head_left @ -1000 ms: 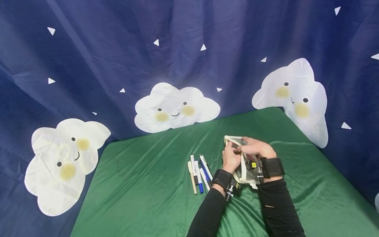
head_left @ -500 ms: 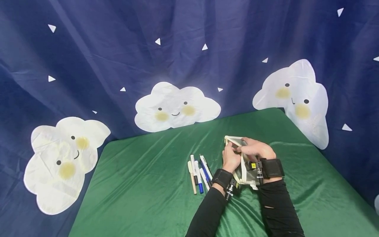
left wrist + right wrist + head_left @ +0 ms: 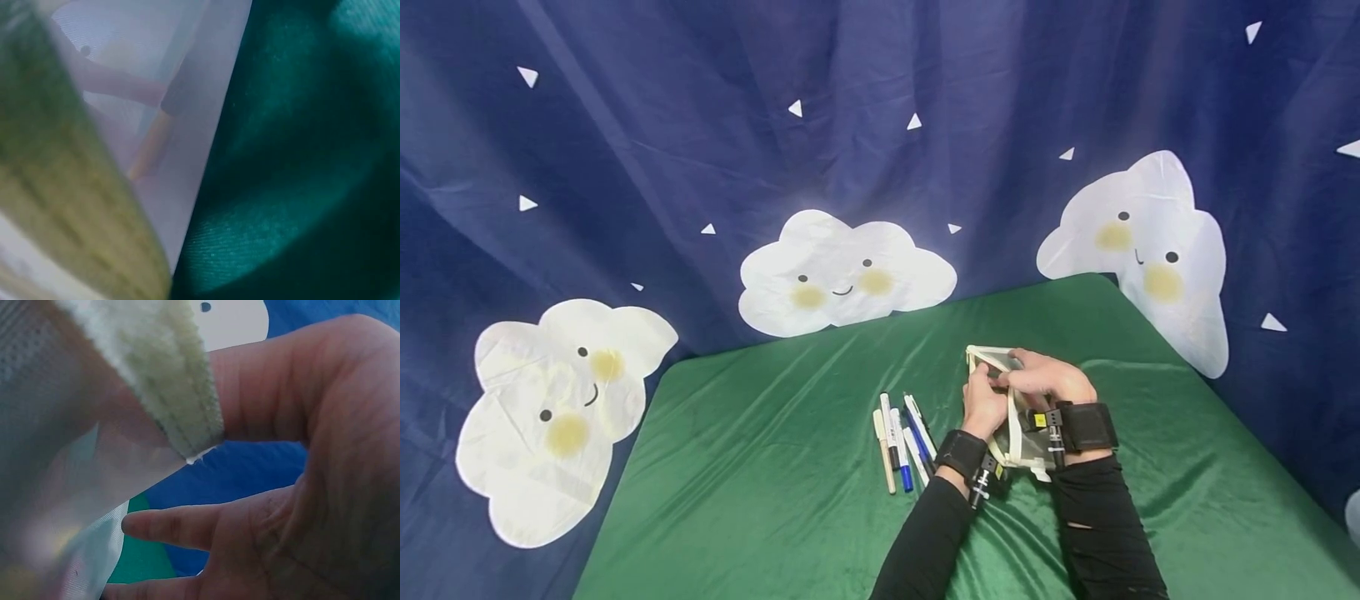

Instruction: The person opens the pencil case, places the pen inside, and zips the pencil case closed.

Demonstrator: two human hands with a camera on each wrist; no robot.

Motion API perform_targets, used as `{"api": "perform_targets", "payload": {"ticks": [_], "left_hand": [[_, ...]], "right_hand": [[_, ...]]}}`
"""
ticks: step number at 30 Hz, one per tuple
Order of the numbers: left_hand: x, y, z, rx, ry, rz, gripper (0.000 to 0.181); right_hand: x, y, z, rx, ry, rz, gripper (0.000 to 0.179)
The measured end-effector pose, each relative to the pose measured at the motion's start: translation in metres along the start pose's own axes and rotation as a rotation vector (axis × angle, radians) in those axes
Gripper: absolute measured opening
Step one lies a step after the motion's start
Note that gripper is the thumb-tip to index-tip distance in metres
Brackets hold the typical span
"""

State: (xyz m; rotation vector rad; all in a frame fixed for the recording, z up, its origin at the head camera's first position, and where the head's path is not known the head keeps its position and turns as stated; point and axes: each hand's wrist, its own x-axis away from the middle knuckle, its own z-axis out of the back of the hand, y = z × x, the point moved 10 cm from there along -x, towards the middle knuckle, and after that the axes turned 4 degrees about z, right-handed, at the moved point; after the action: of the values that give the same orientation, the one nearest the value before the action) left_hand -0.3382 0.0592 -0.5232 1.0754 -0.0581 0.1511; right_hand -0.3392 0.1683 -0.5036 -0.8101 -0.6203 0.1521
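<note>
- Translucent material with cream trim forms the pouch (image 3: 1016, 435), which lies between both hands on the right half of the counter (image 3: 760, 483), mouth parted.
- Right hand (image 3: 1054, 379): its grip pinches the pouch's edge, one digit behind the trim and dimly visible through the wall; other fingers stretch along the outside.
- Left hand (image 3: 985, 407): its grip holds the opposite edge of the mouth; some fingertips are hidden.
- A tan stick-like shape (image 3: 153, 144) shows hazily through the wall in the left wrist view; too blurred to identify.
- Loose pens (image 3: 898, 446), white, beige, blue and black, lie clustered just left of the left wrist's black strap (image 3: 962, 452).
- Green cloth covers the counter; beyond hangs a navy curtain (image 3: 715, 108) printed with white clouds (image 3: 846, 250).
</note>
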Motion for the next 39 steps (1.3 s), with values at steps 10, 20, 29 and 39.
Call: {"api": "perform_targets", "payload": {"ticks": [10, 20, 29, 39], "left_hand": [[0.0000, 0.0058, 0.0016, 0.023, 0.001, -0.034, 0.031], [0.0028, 0.0052, -0.0020, 0.040, -0.024, -0.042, 0.033], [0.0032, 0.0036, -0.0033, 0.040, -0.019, -0.069, 0.036], [0.0020, 0.0048, -0.0029, 0.029, 0.011, -0.102, 0.035]], "right_hand": [[-0.0001, -0.0033, 0.0032, -0.009, 0.010, -0.008, 0.089], [0.0018, -0.0041, 0.0018, -0.064, 0.019, 0.039, 0.077], [0.0033, -0.0014, 0.0001, -0.036, 0.009, 0.012, 0.089], [0.0029, -0.0024, 0.0007, -0.034, 0.007, 0.022, 0.088]]}}
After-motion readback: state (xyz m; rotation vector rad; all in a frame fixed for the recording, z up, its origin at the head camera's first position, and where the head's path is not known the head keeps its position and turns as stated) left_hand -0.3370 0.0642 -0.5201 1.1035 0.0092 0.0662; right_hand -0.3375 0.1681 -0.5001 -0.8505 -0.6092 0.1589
